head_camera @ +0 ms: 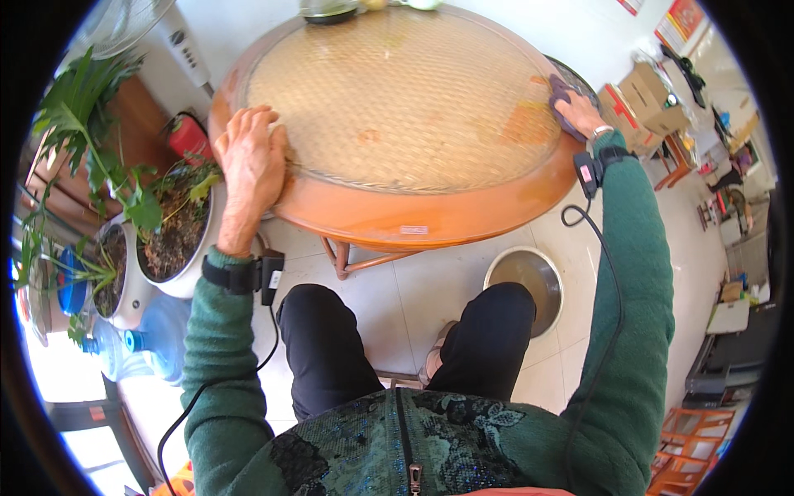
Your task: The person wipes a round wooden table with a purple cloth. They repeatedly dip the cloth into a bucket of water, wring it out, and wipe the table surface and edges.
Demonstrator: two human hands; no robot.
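Note:
In front of me stands a round wooden table (397, 217) with an orange-brown rim. Its top has a woven inset (372, 93) under a shiny surface, and orange patches show on it. My left hand (251, 158) rests on the rim at the left, fingers bent and apart, holding nothing. At the table's right edge my right hand (578, 111) presses a dark purple cloth (566, 127) against the rim. Part of the cloth is hidden under the hand.
A metal basin (549, 291) with murky water sits on the floor by my right knee. Potted plants (180, 248), blue water bottles (162, 341) and a red fire extinguisher (188, 137) crowd the left. Cardboard boxes (651, 99) are stacked at right. Cables run from both wrists.

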